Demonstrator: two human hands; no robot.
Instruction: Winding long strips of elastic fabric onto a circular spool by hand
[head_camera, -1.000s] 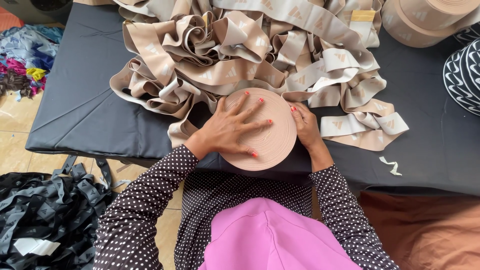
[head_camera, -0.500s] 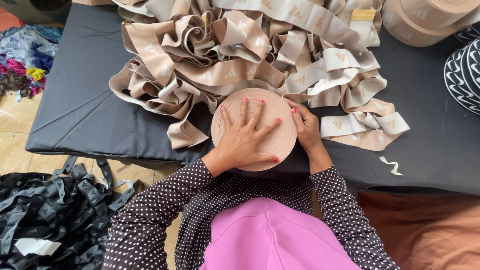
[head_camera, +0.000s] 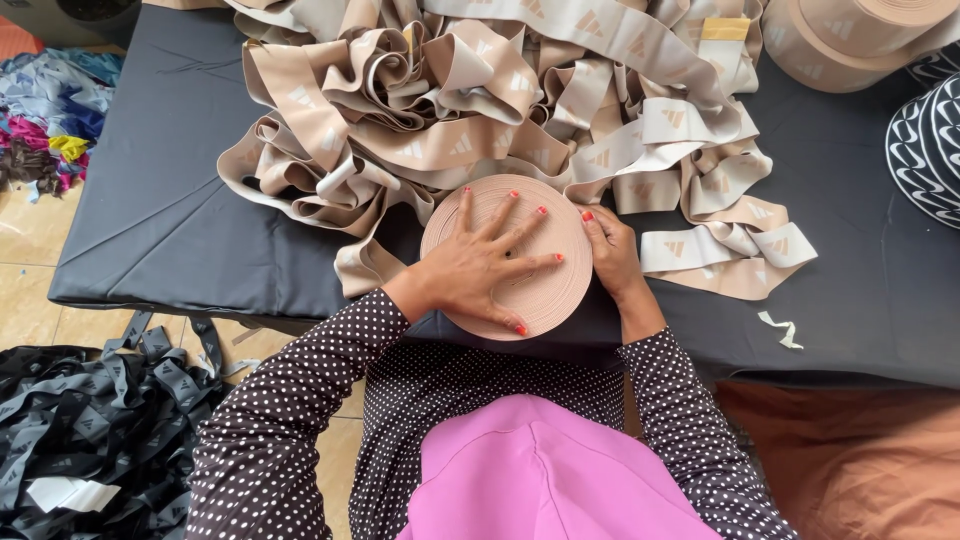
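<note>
A: Biggest first?
B: Worktop (head_camera: 180, 220), dark grey, matte cloth-like cover w/ faint creases, rectangular; far edge and right end cut off by the frame.
A: On it?
B: Big loose heap of beige elastic band (head_camera: 520, 110), flat woven strip, slight sheen, pale printed marks, folded and looped over itself. Top of heap runs out of frame. One end trails to the right (head_camera: 730, 255), lying flat.
A: Floor?
B: Tiled, tan. Left of the worktop a black tangle of similar strip (head_camera: 90, 430), partly cut off at the bottom. Coloured fabric scraps (head_camera: 45, 130) at far left, too jumbled to sort out.
A: Right side?
B: Beige rolls (head_camera: 850, 40) at top right, cropped. Black-and-white patterned roll (head_camera: 925, 145), only its left part shows. Small cream offcut (head_camera: 782, 328) on the cover.
A: The wound roll?
B: Beige roll (head_camera: 510, 255), round disc, fine concentric ridges, lying flat at the near edge of the worktop, just in front of the heap. Centre hidden under the palm.
A: Hands?
B: Left hand (head_camera: 480, 270) pressed flat on top of the roll, fingers spread wide. Right hand (head_camera: 612, 255) curled against the roll's right rim, thumb side touching it; can't tell if it pinches the strip. Hands close, not touching. Polka-dot sleeves; lower view blocked by pink cloth (head_camera: 540, 470).
</note>
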